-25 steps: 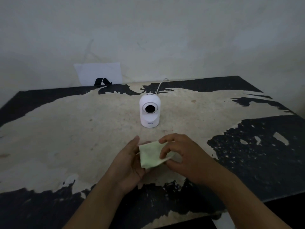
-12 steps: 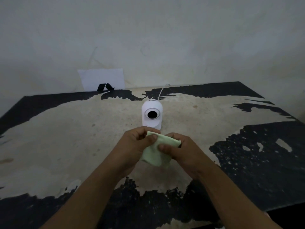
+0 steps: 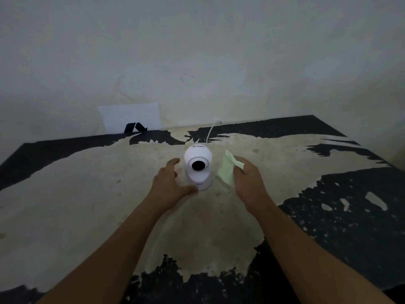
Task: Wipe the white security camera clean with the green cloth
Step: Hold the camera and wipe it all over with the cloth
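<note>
Two bare forearms enter from the near edge and reach forward over the surface (image 3: pixel 65 194), a worn top whose dark coating has peeled away across the middle to expose a pale layer, with black patches left along the near edge, the right side and the far edge.

The left hand (image 3: pixel 167 186) lies just left of the white security camera (image 3: pixel 198 167). Its fingers (image 3: pixel 173 163) are spread and curved in an open cup toward the camera body, and the thumb extends along the surface to the foot of the camera base. Whether the thumb tip actually touches the base cannot be told. The hand grasps nothing.

The right hand (image 3: pixel 248 181) is positioned just right of the camera. Its fingers pinch the green cloth (image 3: pixel 228 170) at the cloth's right edge. The cloth hangs folded, pale green, in the gap between the right hand and the camera, and stands clear of the camera body. Its lower corner comes down close to the surface.

The camera stands upright near the centre of the pale area, between the two hands. Its rounded head carries a dark circular lens inside a ring, facing the viewer. A white cable (image 3: pixel 210 130) leaves the back of the camera and runs to the far edge of the surface.

Beyond the far edge, a white sheet (image 3: pixel 131 115) leans against the wall (image 3: pixel 197 51), with a small black object (image 3: pixel 134 127) in front of it.
</note>
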Available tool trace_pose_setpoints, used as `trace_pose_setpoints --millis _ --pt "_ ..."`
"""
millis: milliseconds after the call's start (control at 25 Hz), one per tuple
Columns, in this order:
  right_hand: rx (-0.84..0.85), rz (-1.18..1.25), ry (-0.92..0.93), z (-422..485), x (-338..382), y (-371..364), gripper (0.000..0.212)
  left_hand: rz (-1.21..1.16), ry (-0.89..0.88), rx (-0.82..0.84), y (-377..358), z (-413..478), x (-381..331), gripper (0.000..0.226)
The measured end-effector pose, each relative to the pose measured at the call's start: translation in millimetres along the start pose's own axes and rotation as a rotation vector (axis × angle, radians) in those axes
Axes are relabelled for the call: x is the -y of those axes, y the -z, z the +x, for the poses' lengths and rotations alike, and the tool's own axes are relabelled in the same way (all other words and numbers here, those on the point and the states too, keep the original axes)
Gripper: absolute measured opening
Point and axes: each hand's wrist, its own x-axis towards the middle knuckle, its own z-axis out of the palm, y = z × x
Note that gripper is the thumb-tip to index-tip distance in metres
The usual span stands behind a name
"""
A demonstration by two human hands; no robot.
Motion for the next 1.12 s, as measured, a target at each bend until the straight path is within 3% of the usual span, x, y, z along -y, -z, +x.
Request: trace_pose_setpoints --millis 120,280,520,840,1120 --pt "0.122 -0.067 0.001 6 1 -25 0.040 0.118 0.003 0.040 -7 21 3 0.111" --pt "0.250 -0.146 0.032 -1 2 -45 0.037 0.082 -0.035 0.050 -17 26 0 0.097" --pt "0.128 -0.045 0.073 5 25 -46 0.052 0.165 -0.041 -0.002 -23 33 7 0.086" --pt "0.243 -0.141 -0.006 -6 3 -53 0.047 0.237 -0.021 -0.045 -24 32 5 0.085" --pt "0.174 -0.100 0.045 3 32 -43 0.057 0.249 0.001 -0.020 -23 33 5 0.086"
